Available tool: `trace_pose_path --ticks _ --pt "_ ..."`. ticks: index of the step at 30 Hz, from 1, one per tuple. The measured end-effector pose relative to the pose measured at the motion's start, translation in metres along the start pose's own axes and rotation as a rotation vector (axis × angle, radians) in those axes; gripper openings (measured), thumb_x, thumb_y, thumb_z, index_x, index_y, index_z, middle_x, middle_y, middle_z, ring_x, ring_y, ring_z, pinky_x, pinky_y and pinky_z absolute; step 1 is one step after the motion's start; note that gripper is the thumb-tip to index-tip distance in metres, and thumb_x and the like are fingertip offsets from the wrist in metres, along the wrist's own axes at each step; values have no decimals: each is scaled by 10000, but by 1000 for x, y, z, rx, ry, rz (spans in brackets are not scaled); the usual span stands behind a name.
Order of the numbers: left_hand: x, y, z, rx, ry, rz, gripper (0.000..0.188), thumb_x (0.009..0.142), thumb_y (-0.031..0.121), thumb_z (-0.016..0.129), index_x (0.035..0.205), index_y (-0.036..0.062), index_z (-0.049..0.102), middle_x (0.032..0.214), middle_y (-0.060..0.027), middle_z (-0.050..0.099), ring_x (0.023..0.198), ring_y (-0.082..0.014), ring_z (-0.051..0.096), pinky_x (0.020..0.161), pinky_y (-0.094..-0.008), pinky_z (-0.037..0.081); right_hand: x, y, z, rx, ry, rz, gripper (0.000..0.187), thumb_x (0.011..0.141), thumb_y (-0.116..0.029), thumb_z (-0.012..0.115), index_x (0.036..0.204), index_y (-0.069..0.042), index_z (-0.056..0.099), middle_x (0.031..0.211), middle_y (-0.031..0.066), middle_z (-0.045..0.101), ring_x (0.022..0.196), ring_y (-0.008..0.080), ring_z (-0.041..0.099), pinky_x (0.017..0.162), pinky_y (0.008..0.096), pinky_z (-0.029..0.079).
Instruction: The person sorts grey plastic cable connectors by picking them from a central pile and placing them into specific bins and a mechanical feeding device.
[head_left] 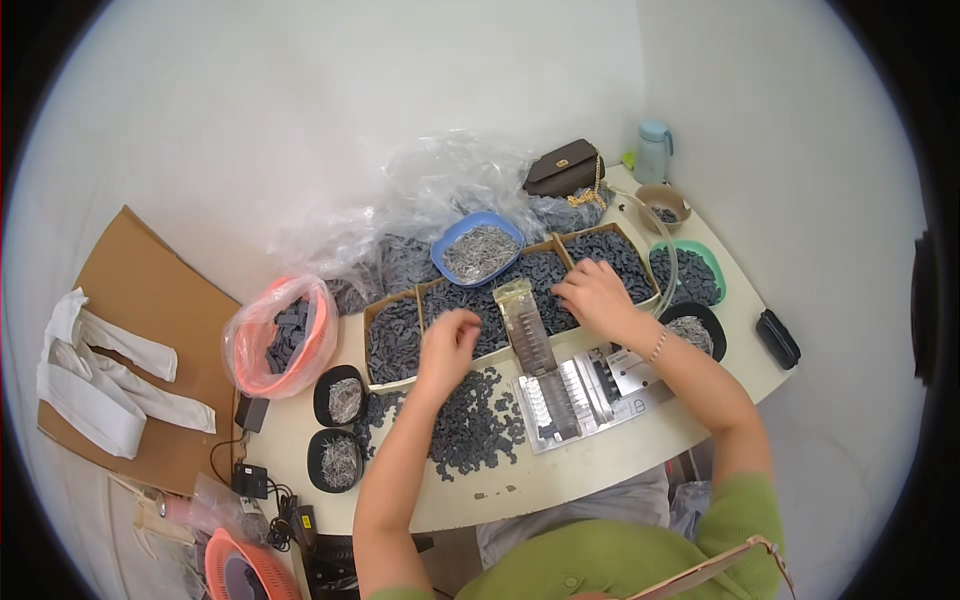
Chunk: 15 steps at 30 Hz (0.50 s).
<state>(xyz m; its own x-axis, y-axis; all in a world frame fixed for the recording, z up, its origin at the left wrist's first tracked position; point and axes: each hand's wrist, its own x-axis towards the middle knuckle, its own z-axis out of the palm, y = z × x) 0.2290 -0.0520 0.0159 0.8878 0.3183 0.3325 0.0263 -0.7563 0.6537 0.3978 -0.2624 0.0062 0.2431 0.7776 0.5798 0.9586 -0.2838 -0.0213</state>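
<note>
My left hand (450, 345) is over the near edge of a long divided cardboard box (397, 386) of small dark grey plastic parts (395, 340). Its fingers are curled together, and whatever they pinch is too small to see. Over the right part of the box, my right hand (597, 300) has its fingers bent and drawn together, their tips close to the grey parts. Between the hands, a clear slotted tray (527, 325) slopes from the box down to a metal fixture (585, 392) with ribbed rows. Loose grey parts (475, 425) lie heaped on the table beside my left forearm.
A blue bowl (477, 217) of metal pins rests at the box's back edge. Black bowls of pins (340, 462) stand left, another (712, 322) right. A green bowl (718, 268), a pink basket (325, 345), a bag (566, 168), a bottle (652, 155) and a black case (778, 340) surround the work.
</note>
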Motion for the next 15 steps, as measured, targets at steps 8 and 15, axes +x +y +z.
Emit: trace_pose_path --ticks 8,15 --pt "-101 40 43 -150 -271 93 117 792 62 699 907 37 691 817 -95 619 730 -244 607 658 -337 495 15 -3 6 101 -48 68 64 781 -146 645 792 -84 635 816 63 586 876 252 552 782 373 424" --pt "-124 41 50 355 -107 445 243 781 162 704 1017 102 698 924 -76 596 833 -256 567 707 -362 452 -38 -57 -17 564 -200 15 109 831 -128 629 922 -68 615 856 99 580 836 304 573 721 398 476"
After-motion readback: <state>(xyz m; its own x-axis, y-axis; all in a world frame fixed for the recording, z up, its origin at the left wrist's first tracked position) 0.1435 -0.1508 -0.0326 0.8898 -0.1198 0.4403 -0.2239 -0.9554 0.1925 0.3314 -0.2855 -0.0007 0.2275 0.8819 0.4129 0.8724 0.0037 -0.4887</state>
